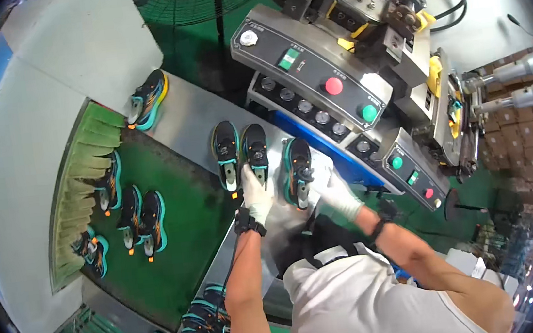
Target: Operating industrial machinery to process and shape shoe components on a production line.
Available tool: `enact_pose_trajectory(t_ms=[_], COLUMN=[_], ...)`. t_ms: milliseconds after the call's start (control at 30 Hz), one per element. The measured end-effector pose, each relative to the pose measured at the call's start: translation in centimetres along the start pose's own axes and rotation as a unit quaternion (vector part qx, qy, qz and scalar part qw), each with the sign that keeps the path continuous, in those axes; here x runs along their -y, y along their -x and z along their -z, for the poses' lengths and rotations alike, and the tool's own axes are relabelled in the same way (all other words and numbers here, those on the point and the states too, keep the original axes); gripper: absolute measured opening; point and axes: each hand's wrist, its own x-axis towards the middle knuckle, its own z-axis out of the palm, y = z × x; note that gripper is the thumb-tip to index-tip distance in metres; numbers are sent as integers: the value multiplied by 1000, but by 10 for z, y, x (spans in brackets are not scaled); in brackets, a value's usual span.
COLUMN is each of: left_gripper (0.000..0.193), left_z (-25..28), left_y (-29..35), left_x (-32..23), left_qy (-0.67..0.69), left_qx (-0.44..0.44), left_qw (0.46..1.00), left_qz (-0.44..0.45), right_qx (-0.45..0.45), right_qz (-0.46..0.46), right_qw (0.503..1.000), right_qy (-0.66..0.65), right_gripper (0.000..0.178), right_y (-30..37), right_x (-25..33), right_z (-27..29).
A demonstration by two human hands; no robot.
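Grip of left hand: the white-gloved left hand (258, 194) has its fingers bent around the heel end of the middle shoe (254, 143); only a small opening, filled by this heel;
Grip of right hand: the white-gloved right hand (339, 194) is at the heel side of the right shoe (296, 160); the fingers are blurred, so I cannot tell how far they are open, or if they hold it;
Shoes on the ledge: both these shoes are on the grey metal ledge (189, 119), toes away from the person; the left shoe (225, 145) is just beside the middle one; one more shoe (152, 97) lies farther along, well apart;
Colours: black uppers, turquoise soles, orange tabs at the heels;
Green belt: on the green belt (176, 242), at left, are several similar shoes (152, 222), some near the pale green fringe (78, 188);
Machine: ahead and to the right is a dark control panel (315, 72) with a red button (333, 86) and a green button (369, 113); round gauges (304, 106) are below it;
Lower edge: many shoes (196, 332) stand close together, beside the left forearm
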Motion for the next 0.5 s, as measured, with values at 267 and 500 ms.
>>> enact_pose_trajectory(t_ms=[267,500], left_gripper=[79,54], left_z=[-21,-24], left_y=[-39,-23], left_x=[2,-41], left_qy=[23,199], left_qx=[58,260], left_qw=[997,935], left_qz=[33,133], right_qx=[-283,-218], right_qz=[-150,-137], right_qw=[946,928], right_qy=[-51,-270], right_gripper=[81,32], right_y=[-54,19], right_x=[-81,-47], right_z=[-88,22])
